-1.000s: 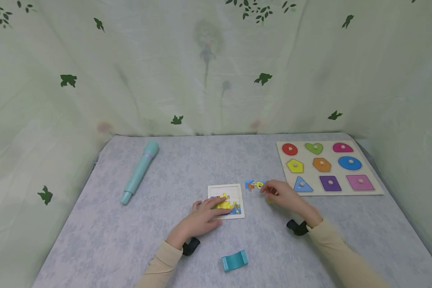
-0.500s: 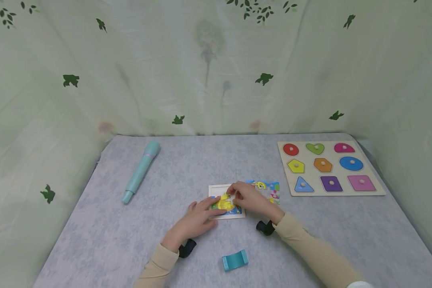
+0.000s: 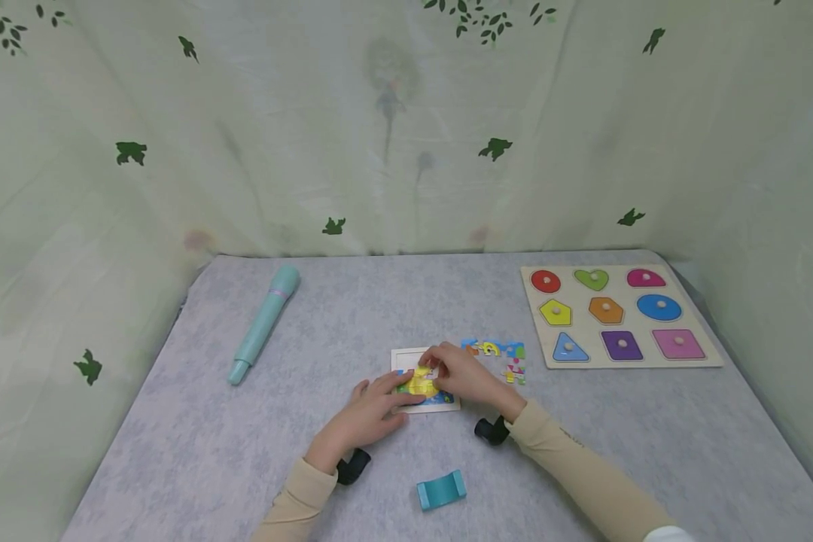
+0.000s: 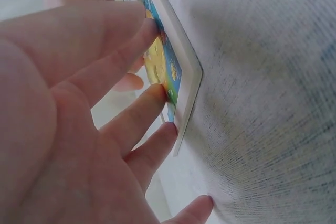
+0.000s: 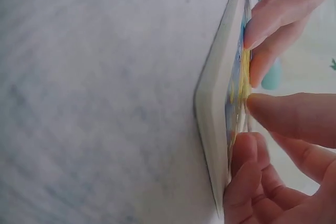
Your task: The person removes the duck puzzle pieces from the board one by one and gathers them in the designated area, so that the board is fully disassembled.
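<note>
A small jigsaw puzzle in a white frame (image 3: pixel 447 407) lies mid-table, its lower part filled with a yellow and blue picture (image 3: pixel 416 386). My left hand (image 3: pixel 369 410) rests on it with spread, fairly straight fingertips, seen close up in the left wrist view on the picture (image 4: pixel 173 74). My right hand (image 3: pixel 467 376) pinches a small yellow puzzle piece (image 5: pixel 245 92) at the picture's right side. The thumb (image 5: pixel 294 114) lies against that piece, and the fingers are bent; most of the piece is hidden. Loose puzzle pieces (image 3: pixel 515 369) lie just right of the frame.
A wooden shape board (image 3: pixel 589 354) with coloured knobbed shapes lies at the right. A mint-green toy microphone (image 3: pixel 260 331) lies at the left. Near the front sits a teal curved block (image 3: pixel 442 491). A pale curtain (image 3: pixel 406 188) hangs behind the table.
My right hand has moved left from the loose pieces to the puzzle frame, bringing a piece, and since then has shifted only slightly. My left hand has stayed on the puzzle, drawing back a little.
</note>
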`<state>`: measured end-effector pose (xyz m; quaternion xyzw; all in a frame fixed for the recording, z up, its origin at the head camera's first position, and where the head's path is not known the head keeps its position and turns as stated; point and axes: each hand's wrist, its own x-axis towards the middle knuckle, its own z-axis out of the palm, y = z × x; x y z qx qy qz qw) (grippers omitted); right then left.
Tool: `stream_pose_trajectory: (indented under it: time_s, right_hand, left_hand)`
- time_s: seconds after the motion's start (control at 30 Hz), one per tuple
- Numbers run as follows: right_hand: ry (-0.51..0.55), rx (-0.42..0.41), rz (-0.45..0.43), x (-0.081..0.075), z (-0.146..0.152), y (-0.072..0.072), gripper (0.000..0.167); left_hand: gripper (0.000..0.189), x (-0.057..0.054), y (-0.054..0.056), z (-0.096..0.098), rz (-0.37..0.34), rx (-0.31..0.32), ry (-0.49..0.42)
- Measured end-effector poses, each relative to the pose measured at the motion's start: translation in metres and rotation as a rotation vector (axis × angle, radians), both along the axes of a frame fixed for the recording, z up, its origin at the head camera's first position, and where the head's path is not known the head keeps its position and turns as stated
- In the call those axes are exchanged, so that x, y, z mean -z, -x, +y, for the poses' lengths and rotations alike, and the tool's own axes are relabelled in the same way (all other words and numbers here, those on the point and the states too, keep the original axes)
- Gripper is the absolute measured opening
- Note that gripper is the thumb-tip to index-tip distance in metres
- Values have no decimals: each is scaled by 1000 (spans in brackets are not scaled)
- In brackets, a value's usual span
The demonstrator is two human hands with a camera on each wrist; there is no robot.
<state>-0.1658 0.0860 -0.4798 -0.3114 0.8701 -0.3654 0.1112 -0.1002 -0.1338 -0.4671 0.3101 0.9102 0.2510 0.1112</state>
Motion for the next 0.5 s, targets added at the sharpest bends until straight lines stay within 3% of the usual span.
stream_pose_trajectory:
  time_s: [0.17, 0.5]
  right_hand:
    - [20, -4, 9, 0, 0, 1, 25]
    - [92, -17, -56, 0, 2, 3, 20]
  left_hand:
    - [32, -1, 0, 0, 5, 1, 1]
    - [33, 1, 0, -2, -7, 3, -3]
